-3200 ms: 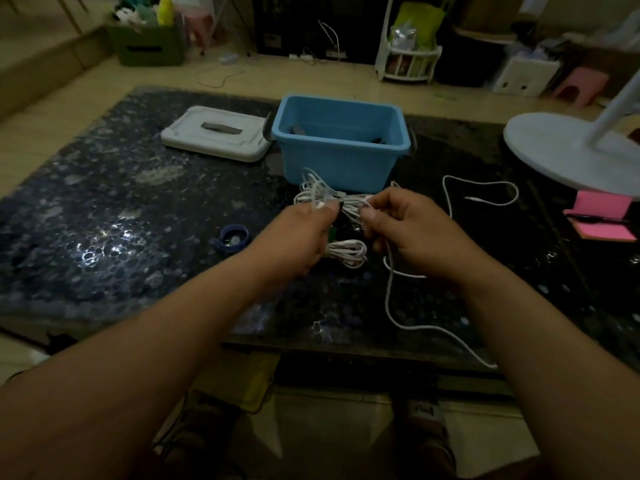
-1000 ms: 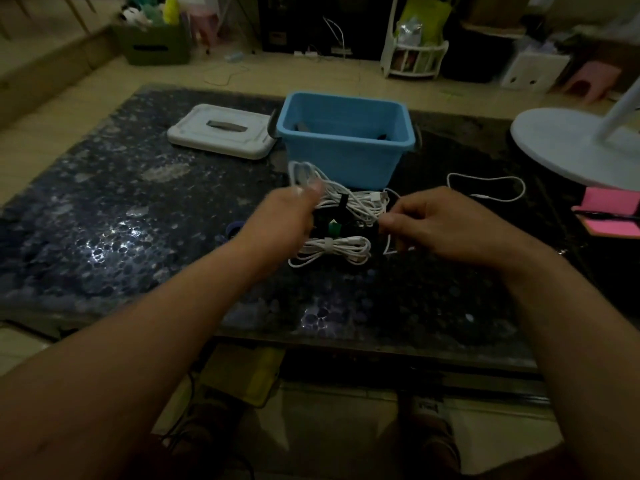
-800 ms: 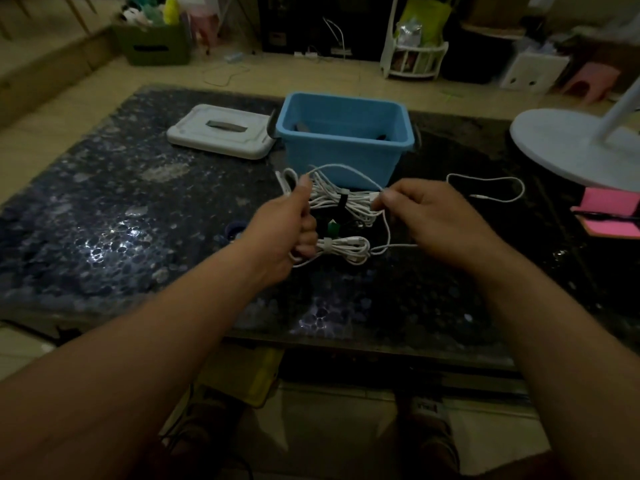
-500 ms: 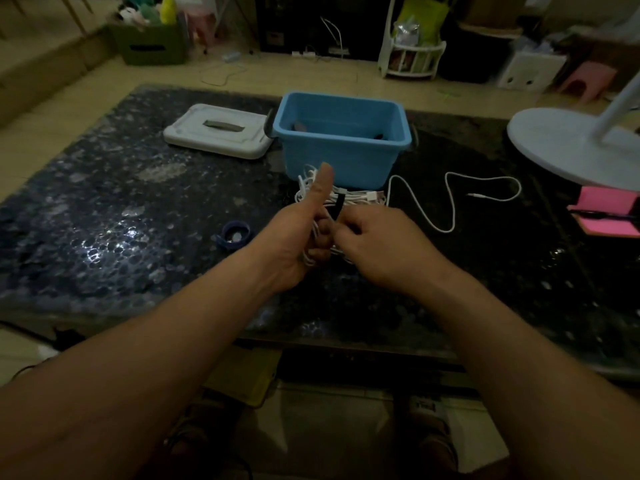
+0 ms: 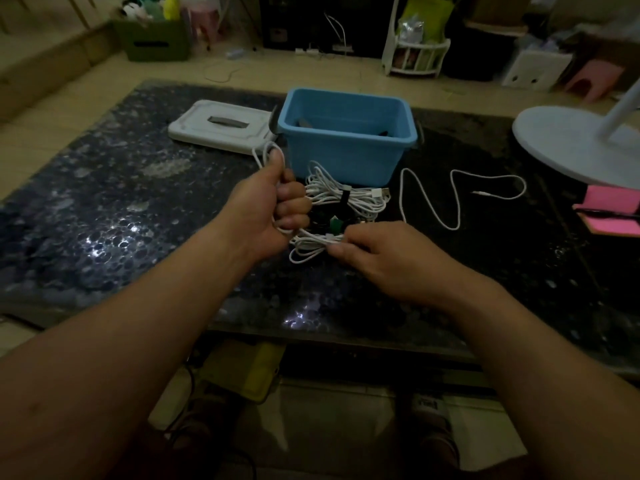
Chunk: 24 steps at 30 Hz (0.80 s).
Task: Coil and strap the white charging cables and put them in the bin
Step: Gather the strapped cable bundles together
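My left hand grips a coil of white charging cable, with a loop sticking up above the thumb. My right hand pinches a stretch of that same cable near a small coiled bundle on the table. A strapped white bundle with a black strap lies just in front of the blue bin. The cable's free end snakes loosely over the table to the right.
A white lid lies left of the bin on the dark speckled table. A white fan base and a pink notepad sit at the right. A green strap piece lies between the bundles.
My left hand has risen slightly with the coil. My right hand has drawn back to the right and down along the cable. The loose end lies nearer on the table than a second ago.
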### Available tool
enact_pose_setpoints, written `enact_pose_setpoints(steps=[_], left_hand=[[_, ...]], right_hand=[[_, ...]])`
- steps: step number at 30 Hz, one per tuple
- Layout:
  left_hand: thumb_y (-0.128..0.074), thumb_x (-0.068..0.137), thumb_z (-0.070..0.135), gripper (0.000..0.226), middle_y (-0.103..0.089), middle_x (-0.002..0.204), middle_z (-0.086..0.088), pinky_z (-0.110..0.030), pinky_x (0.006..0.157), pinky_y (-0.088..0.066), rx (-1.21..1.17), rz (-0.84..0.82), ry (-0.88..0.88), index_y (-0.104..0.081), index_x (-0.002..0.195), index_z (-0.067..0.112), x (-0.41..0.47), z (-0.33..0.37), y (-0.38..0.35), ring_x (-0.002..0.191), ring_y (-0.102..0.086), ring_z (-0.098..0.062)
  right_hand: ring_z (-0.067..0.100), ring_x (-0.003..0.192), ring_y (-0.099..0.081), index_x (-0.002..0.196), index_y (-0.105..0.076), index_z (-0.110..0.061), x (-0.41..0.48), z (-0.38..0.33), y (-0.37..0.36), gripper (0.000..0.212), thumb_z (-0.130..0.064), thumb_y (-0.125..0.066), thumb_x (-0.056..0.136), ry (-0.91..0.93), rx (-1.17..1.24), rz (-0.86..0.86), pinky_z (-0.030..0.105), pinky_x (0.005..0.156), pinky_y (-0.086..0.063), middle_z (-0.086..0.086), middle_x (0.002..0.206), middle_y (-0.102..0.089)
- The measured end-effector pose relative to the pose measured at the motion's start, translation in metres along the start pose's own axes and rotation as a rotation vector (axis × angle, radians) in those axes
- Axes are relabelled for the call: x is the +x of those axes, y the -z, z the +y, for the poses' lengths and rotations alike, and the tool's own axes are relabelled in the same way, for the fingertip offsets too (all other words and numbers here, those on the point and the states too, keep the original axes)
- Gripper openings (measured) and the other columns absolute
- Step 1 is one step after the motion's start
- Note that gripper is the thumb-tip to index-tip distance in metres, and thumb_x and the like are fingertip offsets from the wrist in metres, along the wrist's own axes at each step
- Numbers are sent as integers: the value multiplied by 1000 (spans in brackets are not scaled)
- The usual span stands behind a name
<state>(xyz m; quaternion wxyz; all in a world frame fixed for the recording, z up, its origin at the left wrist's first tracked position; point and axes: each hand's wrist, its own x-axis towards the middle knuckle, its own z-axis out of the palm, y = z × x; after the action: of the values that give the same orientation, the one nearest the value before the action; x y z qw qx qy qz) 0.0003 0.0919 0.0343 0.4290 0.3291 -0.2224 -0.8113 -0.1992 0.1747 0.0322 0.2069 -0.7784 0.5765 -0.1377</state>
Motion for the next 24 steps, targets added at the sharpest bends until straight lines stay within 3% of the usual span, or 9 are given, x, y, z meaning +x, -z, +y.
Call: enact_pose_setpoints(steps=[5, 8, 10, 14, 16, 19, 22, 24], left_hand=[[-42, 107, 58, 46, -25, 61, 6, -21, 37, -15, 227, 91, -58, -43, 77, 23, -3, 14, 7, 47, -17, -8], [-45, 108, 55, 42, -41, 64, 0, -19, 37, -19, 495, 110, -75, -45, 83, 20, -6, 7, 8, 46, -23, -9], [-47, 108, 51, 37, -57, 82, -11, -17, 39, -21, 672, 70, -57, -51, 94, 17, -10, -6, 3, 45, -28, -8], [-43, 109, 50, 42, -75, 106, -23, -18, 42, -24, 851, -121, 0, -59, 108, 11, -19, -30, -8, 45, -26, -9], [-41, 109, 53, 51, -76, 101, -23, -19, 41, -24, 883, -168, -3, -60, 114, 6, -18, -33, -10, 46, -25, -11], [-44, 110, 46, 48, -70, 76, -14, -23, 42, -27, 934, -213, -27, -62, 111, 1, -20, -33, -11, 46, -31, -14], [-50, 110, 35, 32, -59, 64, -3, -25, 55, -40, 1079, -231, -96, -64, 98, 9, -22, -35, -11, 61, -50, -19], [-49, 111, 30, 28, -52, 61, 0, -26, 68, -50, 1041, -248, -114, -60, 93, 12, -21, -37, -10, 69, -60, -21]], right_hand=[[8, 74, -60, 81, -63, -24, -1, 27, 16, 33, -51, -64, 99, -68, -3, 78, 37, 69, -49, -7, 77, -63], [6, 68, -62, 82, -70, -25, 2, 34, 27, 32, -52, -66, 98, -123, 117, 87, 28, 65, -49, -4, 75, -68], [2, 61, -58, 81, -72, -23, 6, 31, 28, 34, -51, -67, 98, -118, 175, 94, 19, 59, -44, -3, 73, -68], [0, 55, -53, 76, -71, -21, 15, 21, 21, 32, -46, -72, 97, -108, 200, 181, 15, 50, -38, -4, 67, -65], [2, 58, -57, 77, -73, -21, 16, 21, 21, 32, -48, -74, 94, -143, 199, 217, 16, 52, -41, -4, 68, -68], [8, 67, -64, 76, -72, -22, 14, 24, 21, 37, -57, -74, 90, -185, 158, 289, 31, 61, -50, -5, 71, -69], [13, 68, -64, 74, -69, -20, 12, 27, 19, 52, -72, -67, 82, -214, 50, 354, 41, 65, -55, -6, 69, -67], [14, 66, -63, 73, -66, -20, 10, 28, 19, 60, -79, -62, 79, -224, -1, 356, 43, 65, -56, -6, 67, -66]])
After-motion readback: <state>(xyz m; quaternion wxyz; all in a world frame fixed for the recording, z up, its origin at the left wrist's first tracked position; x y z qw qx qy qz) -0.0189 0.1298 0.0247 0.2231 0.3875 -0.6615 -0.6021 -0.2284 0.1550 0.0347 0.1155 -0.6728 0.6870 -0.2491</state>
